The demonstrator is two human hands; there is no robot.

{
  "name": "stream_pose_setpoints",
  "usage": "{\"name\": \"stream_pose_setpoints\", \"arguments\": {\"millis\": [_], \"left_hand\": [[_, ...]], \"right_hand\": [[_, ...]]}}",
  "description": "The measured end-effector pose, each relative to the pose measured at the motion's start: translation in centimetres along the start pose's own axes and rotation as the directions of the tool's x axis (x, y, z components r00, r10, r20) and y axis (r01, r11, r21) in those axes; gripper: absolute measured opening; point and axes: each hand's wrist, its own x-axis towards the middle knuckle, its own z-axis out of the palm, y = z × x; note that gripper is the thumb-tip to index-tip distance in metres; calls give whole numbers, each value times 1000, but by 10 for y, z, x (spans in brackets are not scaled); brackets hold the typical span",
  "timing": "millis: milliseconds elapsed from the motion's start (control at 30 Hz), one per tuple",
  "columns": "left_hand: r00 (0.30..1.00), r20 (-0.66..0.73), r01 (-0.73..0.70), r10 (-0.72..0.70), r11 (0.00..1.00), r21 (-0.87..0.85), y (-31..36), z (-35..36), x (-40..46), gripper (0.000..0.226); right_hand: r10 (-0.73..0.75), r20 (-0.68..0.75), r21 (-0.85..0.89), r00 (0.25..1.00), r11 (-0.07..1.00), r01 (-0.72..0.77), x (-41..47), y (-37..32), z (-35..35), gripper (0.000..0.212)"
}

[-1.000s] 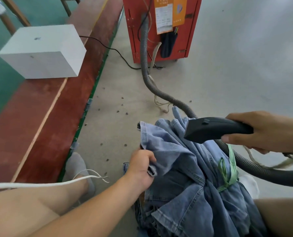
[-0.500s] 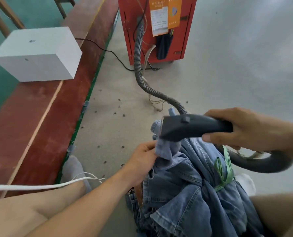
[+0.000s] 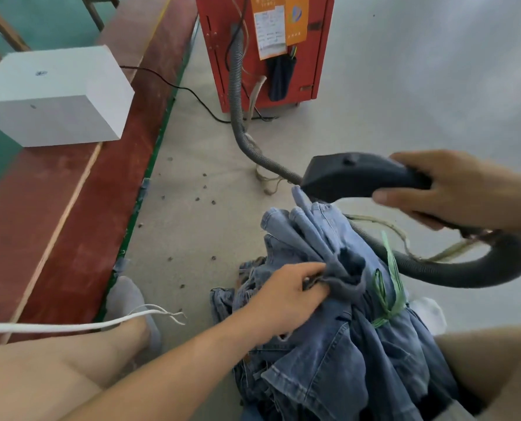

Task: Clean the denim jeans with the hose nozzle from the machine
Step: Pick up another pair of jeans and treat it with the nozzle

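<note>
A pile of light blue denim jeans [image 3: 338, 344] lies on the floor between my legs, tied with a green plastic strap [image 3: 390, 287]. My left hand [image 3: 286, 296] grips a bunched fold of the denim near the top of the pile. My right hand [image 3: 453, 189] holds the dark grey hose nozzle [image 3: 353, 176], which hovers just above the far end of the jeans with its mouth pointing left. A grey ribbed hose [image 3: 241, 117] runs from the red machine [image 3: 265, 47] along the floor and loops round under my right hand.
A white box [image 3: 55, 95] sits on a red wooden platform [image 3: 80, 208] at the left. A black cable [image 3: 174, 86] runs to the machine. Small dark bits dot the grey floor [image 3: 198, 208]. A white cord [image 3: 71, 325] crosses my left leg.
The nozzle has lifted off the denim and moved right and up. My left hand has shifted its grip to a bunched fold lower on the pile.
</note>
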Motion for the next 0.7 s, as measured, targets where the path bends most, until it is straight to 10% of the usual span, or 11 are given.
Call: {"name": "stream_pose_setpoints", "arguments": {"millis": [100,200,267,400,533,700], "left_hand": [[956,110,264,-271,640,-722,11,-3,2,24],[957,95,160,-275,223,-962,17,-17,8,46],[958,81,121,-274,131,-984,20,-21,13,53],[958,73,139,-278,225,-964,27,-11,13,46],[956,174,291,-235,700,-652,35,24,-15,30],[826,559,209,-67,958,-195,28,40,-32,46]], "right_hand": [[55,94,-30,994,998,-52,-18,17,-22,61],[101,256,-18,961,995,-100,-23,22,-10,64],[93,295,-60,951,995,-79,-17,15,8,60],[22,78,-83,997,996,-15,-3,3,20,30],[36,-280,12,959,999,-34,1,12,3,18],[79,-126,-43,989,995,-85,2,22,6,19]]}}
